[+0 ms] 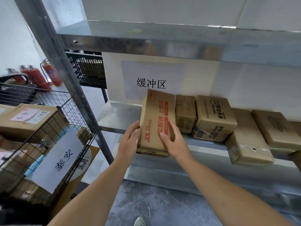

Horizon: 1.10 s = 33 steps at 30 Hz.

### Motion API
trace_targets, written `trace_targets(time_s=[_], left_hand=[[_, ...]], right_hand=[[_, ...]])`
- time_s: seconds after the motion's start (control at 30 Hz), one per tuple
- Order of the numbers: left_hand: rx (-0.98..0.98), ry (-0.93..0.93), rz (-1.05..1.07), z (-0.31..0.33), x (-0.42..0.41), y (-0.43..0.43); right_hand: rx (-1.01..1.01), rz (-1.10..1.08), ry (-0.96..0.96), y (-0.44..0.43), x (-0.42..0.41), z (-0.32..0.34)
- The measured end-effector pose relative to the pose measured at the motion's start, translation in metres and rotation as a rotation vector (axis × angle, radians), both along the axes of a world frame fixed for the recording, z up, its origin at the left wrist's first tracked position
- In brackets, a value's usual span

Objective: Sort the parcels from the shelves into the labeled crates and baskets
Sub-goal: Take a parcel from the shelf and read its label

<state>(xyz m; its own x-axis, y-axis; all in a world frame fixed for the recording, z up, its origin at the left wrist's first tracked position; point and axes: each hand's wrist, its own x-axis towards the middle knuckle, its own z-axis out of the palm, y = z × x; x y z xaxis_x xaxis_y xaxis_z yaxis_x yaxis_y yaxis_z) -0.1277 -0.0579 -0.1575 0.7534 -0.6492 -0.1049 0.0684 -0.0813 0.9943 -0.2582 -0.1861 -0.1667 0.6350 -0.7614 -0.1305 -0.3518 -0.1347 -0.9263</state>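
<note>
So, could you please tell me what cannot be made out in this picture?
Head view:
JDL parcel: left side hidden by the left hand; no address label shows.
Black crate: partly hidden behind the shelf post.
Rightmost parcel: cut off by the frame edge.
Wire basket: lower contents blurred.

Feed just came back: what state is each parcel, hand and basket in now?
JDL box: tilted at the shelf edge, gripped by both hands.
left hand: grips the box's left side.
right hand: grips its right front.
taped box: resting on shelf, untouched.
printed box: resting on shelf, untouched.
flat box: overhanging the shelf edge.
wire basket: labelled, holding parcels.
</note>
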Motion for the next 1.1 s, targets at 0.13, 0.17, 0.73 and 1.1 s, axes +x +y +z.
trace_targets(time_s=[0.13, 0.17, 0.73, 1.1], left_hand=[[0.016, 0.104, 0.121, 0.0, -0.005, 0.013], [0.021, 0.156, 0.113, 0.001, -0.008, 0.016], [-0.064, -0.119, 0.068, 0.028, -0.075, 0.045], [-0.045, 0.043, 0.074, 0.038, -0.078, 0.059]], right_hand=[[0.127, 0.024, -0.171, 0.007, -0.016, 0.007], [0.16, 0.038, -0.214, 0.009, -0.019, 0.009], [0.241, 0.208, -0.255, 0.041, -0.049, 0.046], [0.527, 0.069, -0.502, 0.037, -0.075, 0.043]])
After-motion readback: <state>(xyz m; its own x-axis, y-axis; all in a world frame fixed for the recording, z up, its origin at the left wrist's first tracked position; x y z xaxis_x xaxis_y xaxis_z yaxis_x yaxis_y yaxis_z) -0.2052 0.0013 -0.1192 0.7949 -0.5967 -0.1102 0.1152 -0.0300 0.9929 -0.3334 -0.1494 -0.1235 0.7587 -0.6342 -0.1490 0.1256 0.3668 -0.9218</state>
